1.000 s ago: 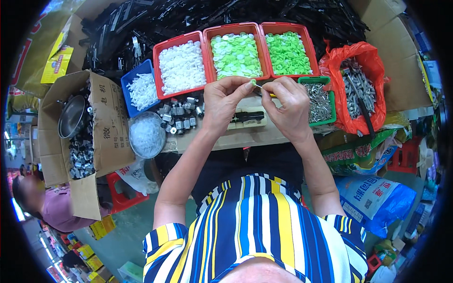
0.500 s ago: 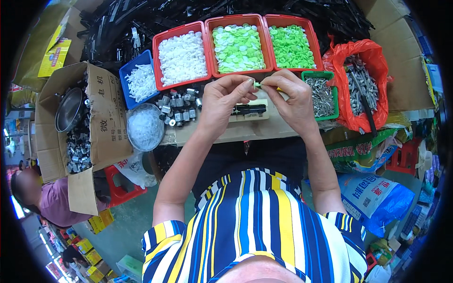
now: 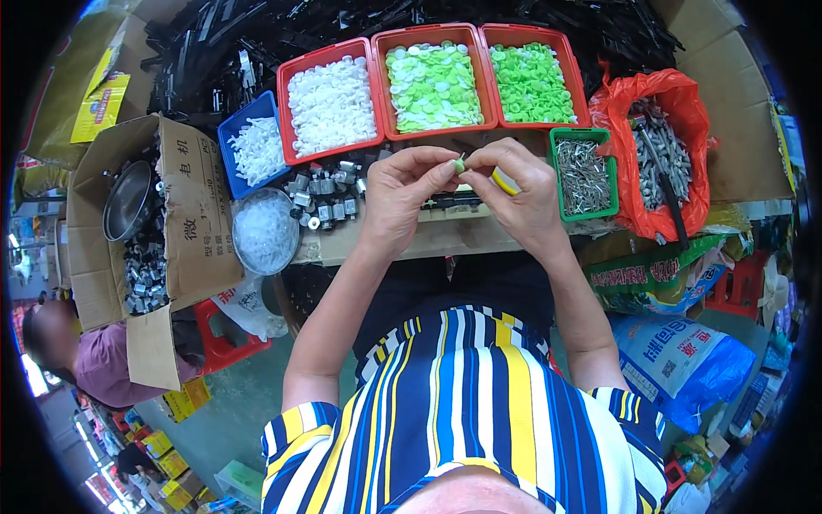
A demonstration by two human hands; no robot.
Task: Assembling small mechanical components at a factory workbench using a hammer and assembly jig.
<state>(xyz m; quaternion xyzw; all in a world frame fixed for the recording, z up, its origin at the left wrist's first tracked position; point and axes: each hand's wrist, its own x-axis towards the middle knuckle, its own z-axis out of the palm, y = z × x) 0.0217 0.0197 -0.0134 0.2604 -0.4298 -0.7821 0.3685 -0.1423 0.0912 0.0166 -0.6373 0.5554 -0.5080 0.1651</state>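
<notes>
My left hand (image 3: 401,195) pinches a small green plastic gear (image 3: 460,165) between thumb and forefinger, in front of the middle red tray. A thin pin seems to stick up from the gear. Closed from the other side, my right hand (image 3: 524,195) has its thumb and fingertips against the same gear; anything else in them is too small to make out. A yellow band (image 3: 505,182) is around one right finger. Below the hands, a black part (image 3: 454,200) lies on a pale block, partly covered by the fingers.
Red trays hold white pieces (image 3: 332,107), mixed green-and-white discs (image 3: 432,88) and green gears (image 3: 533,84). To their left are a blue tray (image 3: 227,141), a bowl (image 3: 265,231) and small motors (image 3: 321,197); right, a green basket (image 3: 613,193) of metal pins and a red bag (image 3: 698,163).
Both hands have come slightly lower and nearer me, with the green gear still between the fingertips. My right hand has turned inward and now covers more of the block.
</notes>
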